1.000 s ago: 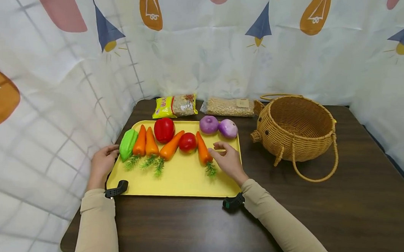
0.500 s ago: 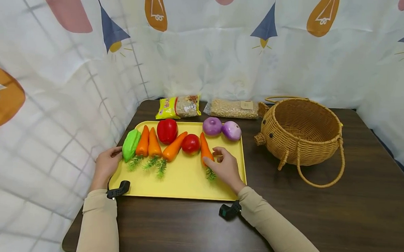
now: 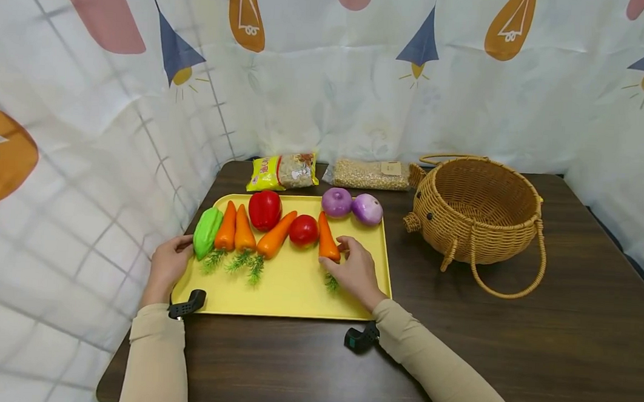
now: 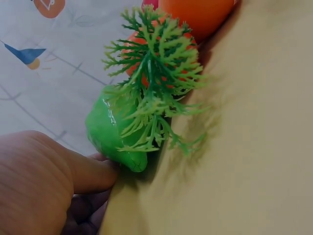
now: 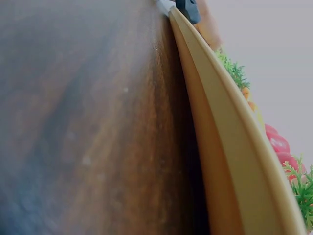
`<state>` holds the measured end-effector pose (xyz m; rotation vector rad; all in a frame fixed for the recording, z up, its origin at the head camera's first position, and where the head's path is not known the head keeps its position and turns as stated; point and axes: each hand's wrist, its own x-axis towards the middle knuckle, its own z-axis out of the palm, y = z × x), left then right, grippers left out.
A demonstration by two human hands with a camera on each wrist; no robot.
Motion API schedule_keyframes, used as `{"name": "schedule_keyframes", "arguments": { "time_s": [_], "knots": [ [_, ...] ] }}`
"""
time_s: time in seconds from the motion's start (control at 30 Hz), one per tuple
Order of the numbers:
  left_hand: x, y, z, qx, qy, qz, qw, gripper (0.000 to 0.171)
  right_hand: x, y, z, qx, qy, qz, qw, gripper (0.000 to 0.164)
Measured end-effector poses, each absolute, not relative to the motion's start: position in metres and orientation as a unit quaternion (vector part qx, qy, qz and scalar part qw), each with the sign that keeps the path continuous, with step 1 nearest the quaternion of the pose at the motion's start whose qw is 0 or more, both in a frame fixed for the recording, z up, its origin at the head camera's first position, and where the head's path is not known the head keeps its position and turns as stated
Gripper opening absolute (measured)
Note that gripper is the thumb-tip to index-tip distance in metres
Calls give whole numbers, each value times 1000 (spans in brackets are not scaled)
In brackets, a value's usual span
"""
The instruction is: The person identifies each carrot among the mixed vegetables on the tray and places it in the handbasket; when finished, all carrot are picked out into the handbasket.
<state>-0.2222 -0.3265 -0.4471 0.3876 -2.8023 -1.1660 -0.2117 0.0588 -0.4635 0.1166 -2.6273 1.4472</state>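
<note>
On the yellow tray (image 3: 273, 298) lie toy-looking produce pieces. My right hand (image 3: 355, 274) reaches over the tray's right part and pinches the rightmost carrot (image 3: 328, 241) near its leafy end, thumb on one side and fingers on the other. At the tray's left edge is my left hand (image 3: 168, 267), gripping the rim beside a ridged green star fruit (image 3: 207, 231). In the left wrist view its thumb lies at the rim against the green fruit's tip (image 4: 134, 159), with the fingers curled below. The right wrist view shows the tray's outer wall (image 5: 230, 127), not the right hand.
Also on the tray are several carrots (image 3: 244, 230), a red bell pepper (image 3: 264, 210), a red round fruit (image 3: 303, 231) and two purple onions (image 3: 336, 202). Behind it lie a yellow packet (image 3: 283, 171) and a clear grain bag (image 3: 369, 174). A pig-shaped wicker basket (image 3: 476, 233) stands right.
My right hand has moved slightly left and down onto the rightmost carrot, its thumb and fingers closing around it. The left hand stays at the tray's edge. The view has shifted slightly.
</note>
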Motion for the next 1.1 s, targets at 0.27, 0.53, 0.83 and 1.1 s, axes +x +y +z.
{"name": "schedule_keyframes", "arguments": {
  "time_s": [0.27,0.53,0.83,1.1],
  "knots": [
    [-222,-326,-448,121,-915,-384,34,44,-213,61,-463,26,-879,473,60,50],
    [-221,-327,-447,113,-919,-377,37,43,-213,63,-461,0,-880,473,45,45],
    [-224,-324,-448,116,-917,-380,33,44,-219,73,-450,-9,-875,480,68,43],
    [-220,-327,-446,112,-918,-378,40,43,-224,83,-432,41,-858,495,132,35]
  ]
}}
